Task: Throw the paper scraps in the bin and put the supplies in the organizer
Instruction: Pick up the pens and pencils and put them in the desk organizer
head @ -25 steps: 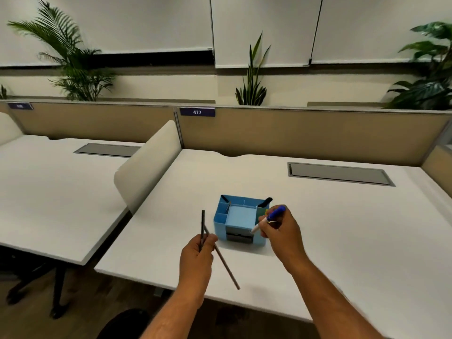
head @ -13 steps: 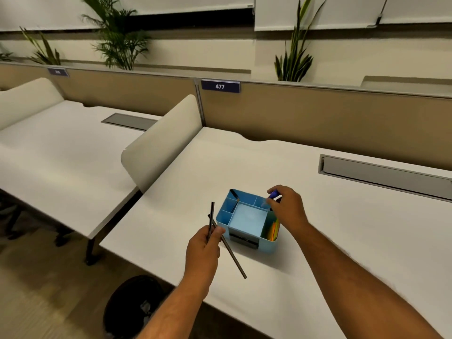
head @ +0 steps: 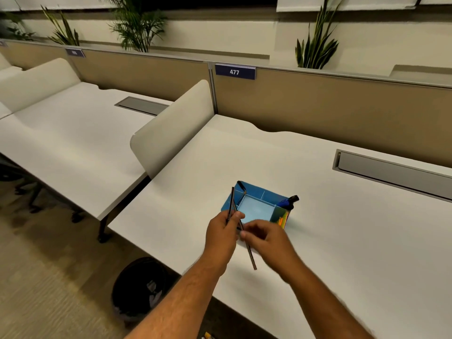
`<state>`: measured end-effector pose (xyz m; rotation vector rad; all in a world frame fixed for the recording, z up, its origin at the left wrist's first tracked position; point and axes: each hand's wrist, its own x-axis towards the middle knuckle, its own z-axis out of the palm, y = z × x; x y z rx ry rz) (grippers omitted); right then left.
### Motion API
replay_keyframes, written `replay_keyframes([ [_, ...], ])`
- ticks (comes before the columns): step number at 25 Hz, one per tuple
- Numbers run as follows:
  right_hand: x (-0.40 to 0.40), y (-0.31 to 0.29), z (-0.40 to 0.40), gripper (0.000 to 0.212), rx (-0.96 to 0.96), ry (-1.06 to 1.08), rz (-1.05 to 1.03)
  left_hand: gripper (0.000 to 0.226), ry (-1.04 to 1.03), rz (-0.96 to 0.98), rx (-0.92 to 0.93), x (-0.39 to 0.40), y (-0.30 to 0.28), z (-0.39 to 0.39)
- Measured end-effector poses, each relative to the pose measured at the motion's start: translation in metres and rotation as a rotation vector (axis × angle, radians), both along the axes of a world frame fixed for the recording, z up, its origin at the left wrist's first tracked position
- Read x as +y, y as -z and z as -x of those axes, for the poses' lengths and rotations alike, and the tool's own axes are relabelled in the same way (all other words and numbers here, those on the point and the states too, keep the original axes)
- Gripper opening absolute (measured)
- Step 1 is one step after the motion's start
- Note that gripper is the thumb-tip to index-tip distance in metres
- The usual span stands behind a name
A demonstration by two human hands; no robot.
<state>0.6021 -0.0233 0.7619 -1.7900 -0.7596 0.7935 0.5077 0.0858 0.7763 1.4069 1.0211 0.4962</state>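
Dark pencils are gripped in the closed left hand, just before the blue organizer on the desk. One pencil is pinched by the blurred right hand.

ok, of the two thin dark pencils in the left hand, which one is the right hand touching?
The tilted thin dark pencil slanting down-right; the right hand meets it. The upright one sits only in the left hand.

I see left hand pinching two thin dark pencils just before the blue plastic compartment organizer; right hand, blurred, touches one pencil.
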Motion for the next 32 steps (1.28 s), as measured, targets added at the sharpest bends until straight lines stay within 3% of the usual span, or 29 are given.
replay_keyframes([
  [3, -0.012, 0.013, 0.014, 0.019, 0.026, 0.063, 0.026, 0.019, -0.057, 0.059, -0.012, 0.0, 0.003, 0.001],
  [7, -0.016, 0.013, -0.003, 0.015, 0.018, 0.198, -0.064, 0.023, -0.114, 0.14, -0.069, 0.008, 0.001, 0.002],
  [13, 0.009, -0.004, -0.053, 0.018, -0.225, 0.328, -0.039, 0.031, -0.177, 0.302, -0.086, 0.028, 0.001, 0.016],
  [17, 0.033, -0.017, -0.088, 0.027, -0.66, 0.131, 0.086, 0.035, -0.224, 0.377, -0.109, 0.038, 0.002, 0.027],
  [23, 0.1, -0.02, -0.11, 0.034, -1.102, -0.381, 0.433, 0.026, -0.207, 0.37, -0.055, 0.04, 0.004, 0.024],
  [27, 0.128, -0.007, -0.105, 0.03, -1.218, -0.594, 0.507, 0.036, -0.172, 0.288, 0.003, 0.041, 0.01, 0.021],
  [29, 0.127, 0.003, -0.107, 0.038, -1.284, -0.659, 0.467, 0.044, -0.152, 0.276, 0.056, 0.041, 0.013, 0.017],
  [32, 0.103, 0.006, -0.107, 0.038, -1.044, -0.409, 0.241, 0.048, -0.066, 0.26, 0.076, 0.041, 0.016, 0.012],
])
